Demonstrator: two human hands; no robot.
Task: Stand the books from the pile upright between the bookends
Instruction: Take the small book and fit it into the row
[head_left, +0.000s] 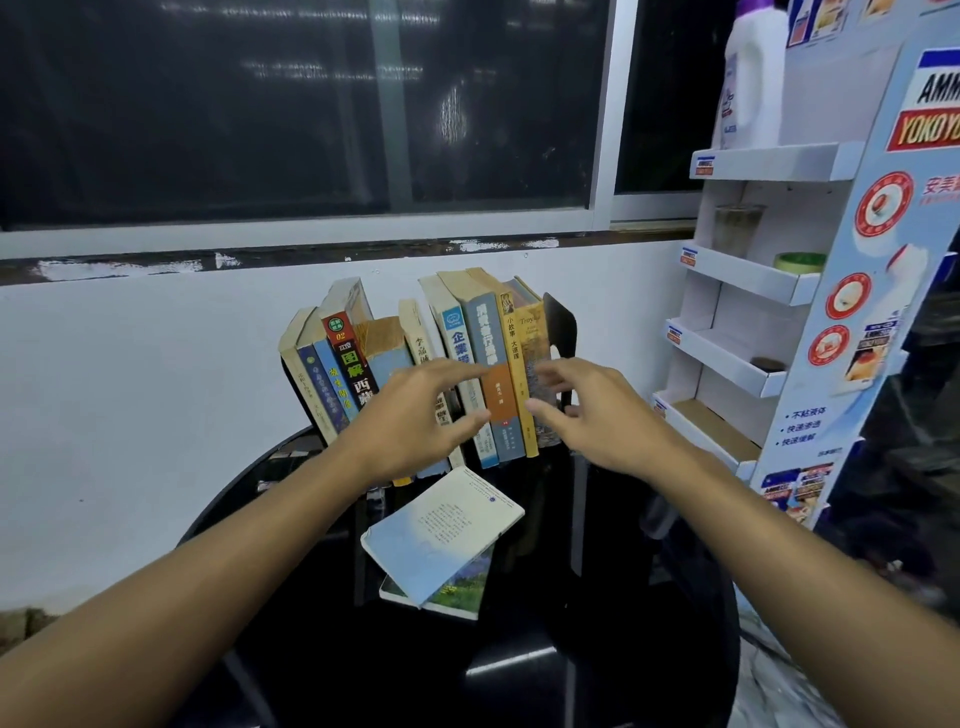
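Note:
A row of several upright books (483, 338) stands on a round black table (623, 597) against the white wall, leaning left, with a black bookend (562, 325) at its right end. The left bookend is mostly hidden behind the books. My left hand (415, 421) hovers in front of the middle books, fingers relaxed and spread. Over by the right-end books my right hand (587, 405) reaches in with straight fingers; whether they touch is unclear. Two books lie flat in a pile in front: a light blue one (441, 530) on top of a green-covered one (457, 592).
A white cardboard display rack (753, 291) with shelves stands right of the table, holding a white jug (753, 78), a glass and a tape roll. A dark window runs above the wall ledge.

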